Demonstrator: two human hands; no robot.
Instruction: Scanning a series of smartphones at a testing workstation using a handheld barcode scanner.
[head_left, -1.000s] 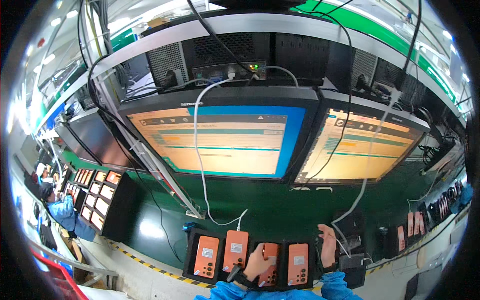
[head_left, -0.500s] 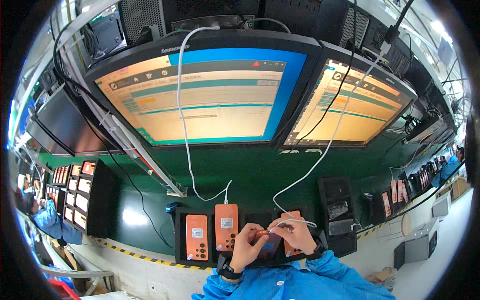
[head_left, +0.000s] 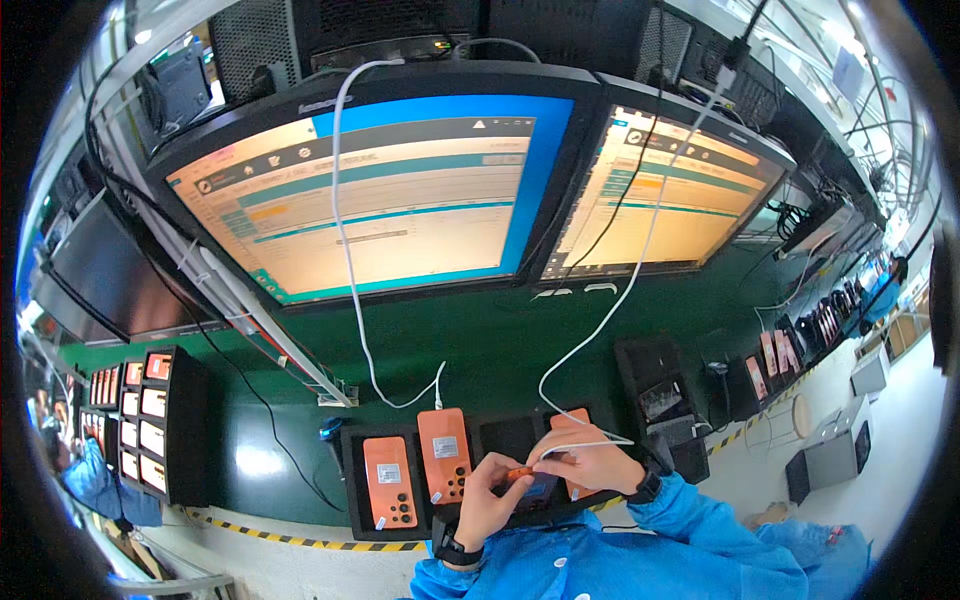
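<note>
Near the lower middle, my left hand (head_left: 490,497) is closed around an orange phone (head_left: 519,473), its edge toward me and part of its dark screen showing. My right hand (head_left: 592,464) pinches the end of a white charging cable (head_left: 601,327) against the phone's edge. Fingers hide whether the plug sits in the port. Beneath both hands lies a black tray (head_left: 508,436). In it, face down, are an orange phone (head_left: 390,483) at the left, a second orange phone (head_left: 444,457) with a white cable at its top end, and a third orange phone (head_left: 572,419), partly covered by my right hand.
Two lit monitors (head_left: 390,200) stand behind the green bench top (head_left: 480,340). Black racks of orange phones (head_left: 185,425) stand at the left. To the right is a black tray with dark devices (head_left: 662,400). Co-workers in blue sit at both far sides.
The head view has shifted slightly. My right hand has turned flatter, its fingers still at the phone's edge with the cable. My left hand keeps its hold on the phone.
</note>
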